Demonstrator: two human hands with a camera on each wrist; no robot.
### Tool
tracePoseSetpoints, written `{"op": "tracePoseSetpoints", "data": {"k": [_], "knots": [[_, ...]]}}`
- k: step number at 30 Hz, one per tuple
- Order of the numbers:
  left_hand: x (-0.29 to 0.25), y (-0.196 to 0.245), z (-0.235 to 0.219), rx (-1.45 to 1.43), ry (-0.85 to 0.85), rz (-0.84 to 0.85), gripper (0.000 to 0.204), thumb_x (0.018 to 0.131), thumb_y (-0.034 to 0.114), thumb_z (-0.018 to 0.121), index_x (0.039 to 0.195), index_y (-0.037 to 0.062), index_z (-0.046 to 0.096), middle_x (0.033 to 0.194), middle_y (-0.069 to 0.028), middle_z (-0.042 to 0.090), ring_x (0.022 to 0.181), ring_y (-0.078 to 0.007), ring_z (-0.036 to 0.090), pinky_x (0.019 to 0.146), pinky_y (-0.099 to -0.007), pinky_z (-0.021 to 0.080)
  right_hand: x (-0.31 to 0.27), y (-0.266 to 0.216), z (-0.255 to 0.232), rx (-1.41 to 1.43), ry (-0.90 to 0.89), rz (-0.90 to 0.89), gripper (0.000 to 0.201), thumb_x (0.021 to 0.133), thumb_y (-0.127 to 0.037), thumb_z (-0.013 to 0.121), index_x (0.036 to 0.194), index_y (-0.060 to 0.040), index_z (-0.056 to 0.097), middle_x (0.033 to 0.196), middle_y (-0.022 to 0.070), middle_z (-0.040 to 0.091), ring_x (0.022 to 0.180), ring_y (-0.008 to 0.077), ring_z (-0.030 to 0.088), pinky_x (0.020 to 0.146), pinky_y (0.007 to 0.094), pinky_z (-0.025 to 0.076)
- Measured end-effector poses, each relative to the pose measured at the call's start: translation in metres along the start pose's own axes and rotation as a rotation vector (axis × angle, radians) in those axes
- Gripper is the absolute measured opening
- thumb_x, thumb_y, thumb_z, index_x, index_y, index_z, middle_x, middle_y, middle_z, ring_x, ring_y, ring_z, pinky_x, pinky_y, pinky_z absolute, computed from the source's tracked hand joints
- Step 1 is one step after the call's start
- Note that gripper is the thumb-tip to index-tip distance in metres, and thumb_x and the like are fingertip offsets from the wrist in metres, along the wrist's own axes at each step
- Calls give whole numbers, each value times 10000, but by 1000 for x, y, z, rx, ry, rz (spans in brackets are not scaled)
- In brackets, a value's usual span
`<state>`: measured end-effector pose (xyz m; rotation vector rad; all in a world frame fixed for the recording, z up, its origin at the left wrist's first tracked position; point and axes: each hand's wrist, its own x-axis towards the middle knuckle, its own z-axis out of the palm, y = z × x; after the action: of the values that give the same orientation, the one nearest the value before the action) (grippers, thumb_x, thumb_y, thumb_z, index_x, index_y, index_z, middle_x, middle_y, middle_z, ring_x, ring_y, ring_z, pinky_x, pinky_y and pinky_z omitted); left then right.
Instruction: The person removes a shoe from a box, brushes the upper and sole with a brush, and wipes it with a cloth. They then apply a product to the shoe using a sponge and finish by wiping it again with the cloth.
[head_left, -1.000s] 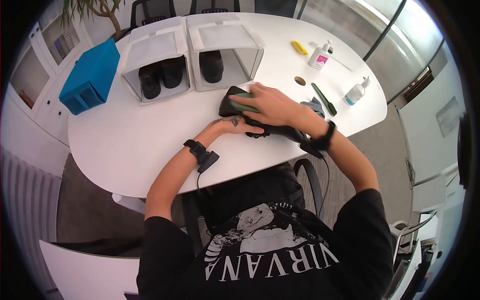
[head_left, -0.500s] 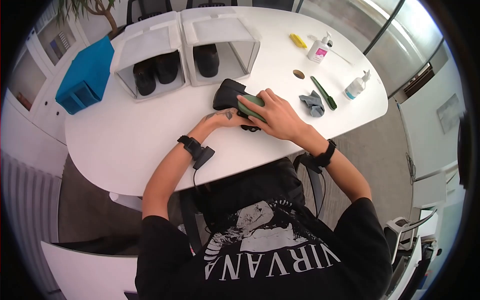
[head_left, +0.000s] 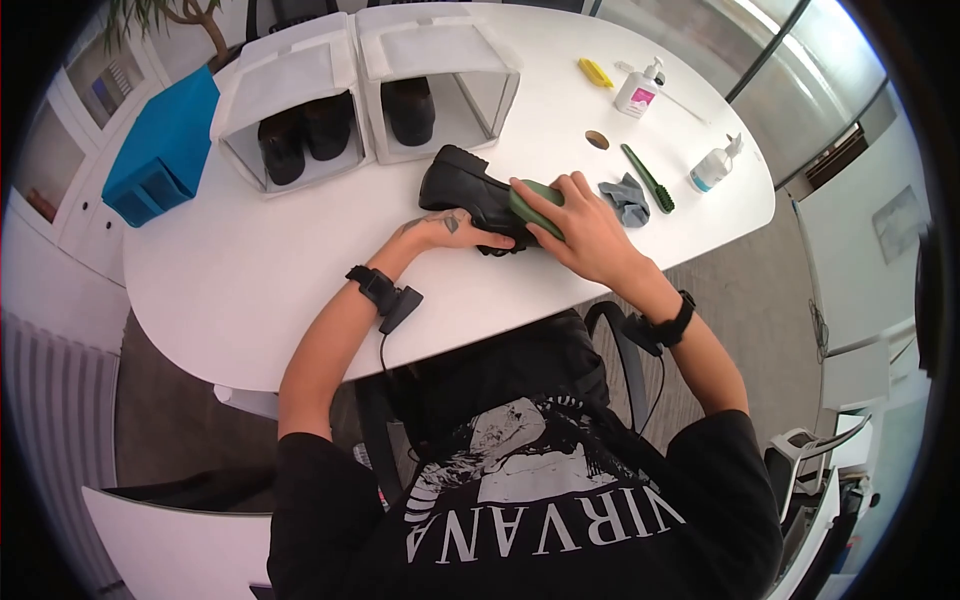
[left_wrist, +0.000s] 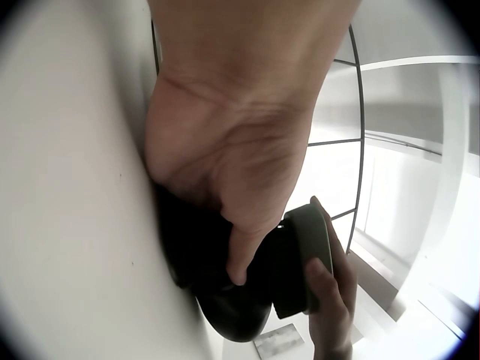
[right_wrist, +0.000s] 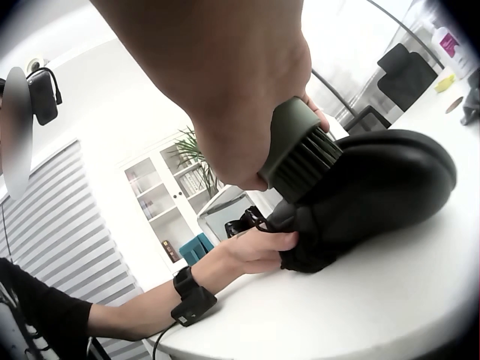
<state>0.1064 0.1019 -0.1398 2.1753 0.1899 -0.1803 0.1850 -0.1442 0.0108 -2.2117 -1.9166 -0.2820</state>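
Observation:
A black shoe (head_left: 455, 187) lies on its side on the white table (head_left: 250, 270), heel toward the boxes and toe toward the right. My left hand (head_left: 452, 232) grips it around its opening, thumb (left_wrist: 241, 259) over the laced part. My right hand (head_left: 598, 238) pinches a green brush (head_left: 537, 207) between thumb and fingers. In the right wrist view the dark bristles (right_wrist: 304, 166) of the brush touch the side of the shoe (right_wrist: 390, 180). The toe is mostly hidden behind my right hand in the head view.
Two white boxes (head_left: 290, 85) with black shoes (head_left: 410, 110) stand at the back, beside a blue box (head_left: 165, 150). To the right lie a grey cloth (head_left: 626, 200), a green long-handled brush (head_left: 648, 178), a yellow object (head_left: 595, 72) and two pump bottles (head_left: 637, 92).
My right hand has moved the green brush from the heel end along the shoe toward the toe. The left hand keeps its grip, and the shoe's heel has shifted slightly left.

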Motion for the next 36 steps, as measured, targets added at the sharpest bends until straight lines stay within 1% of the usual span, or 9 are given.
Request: {"op": "tracePoseSetpoints", "data": {"k": [3,7,11,16,19,25,30,33,36], "knots": [[-3,11,-2,76,-32,-72,610,872,588,852,1253,118,778,1156,-60,790,1119,-184,705,956,-341,541,1,1,4,-16,34,-26,612,1015,-272,671,1604,-173,539,1052,168,547,990,336,533,793,434,528],[-23,38,-13,21,-35,108,813,797,764,812,1212,66,789,1154,-143,777,1098,-268,714,942,-384,553,57,-1,38,27,45,-85,581,1027,-303,656,1586,-180,555,1052,173,580,1039,343,561,841,443,549],[-19,27,-6,-44,18,154,841,824,727,822,1291,32,745,1200,-152,765,1143,-273,684,994,-396,541,110,-6,61,60,98,-176,530,1031,-345,635,1532,-174,603,1050,195,610,1058,353,591,846,447,578],[-15,26,-10,100,-74,-31,792,859,694,810,1340,71,725,1269,-115,750,1182,-246,676,1025,-374,527,65,2,28,72,55,-141,568,1012,-317,670,1559,-191,586,1038,190,596,1053,350,588,822,446,571],[-30,43,-12,-57,-76,96,660,874,636,831,1263,107,768,1174,-86,774,1096,-209,692,956,-351,541,21,9,4,-2,-13,-116,599,1003,-299,686,1582,-207,567,1020,178,581,1021,342,577,810,437,558],[-24,38,-10,48,-71,85,636,869,650,828,1180,96,797,1083,-76,788,1026,-174,702,912,-350,549,55,4,28,-20,23,-210,574,1006,-317,685,1560,-201,588,1039,178,588,1032,342,577,828,429,559],[-12,24,-8,44,-59,-29,805,853,654,846,1341,28,711,1305,-132,736,1292,-269,620,1090,-370,488,122,-7,62,78,24,-218,530,1020,-339,659,1527,-190,609,1087,171,602,1092,343,584,885,441,571],[-22,33,-9,-81,6,163,910,792,758,827,1359,55,716,1306,-142,731,1283,-297,635,1092,-383,488,101,-12,44,82,54,-307,559,1014,-305,661,1558,-205,578,1057,173,581,1046,355,587,846,463,563],[-7,11,-4,2,-73,73,820,833,746,793,1288,65,761,1248,-158,756,1211,-286,678,1021,-378,524,59,11,31,44,66,-268,599,1007,-299,671,1588,-208,557,1020,161,564,998,328,564,805,434,548]]}}
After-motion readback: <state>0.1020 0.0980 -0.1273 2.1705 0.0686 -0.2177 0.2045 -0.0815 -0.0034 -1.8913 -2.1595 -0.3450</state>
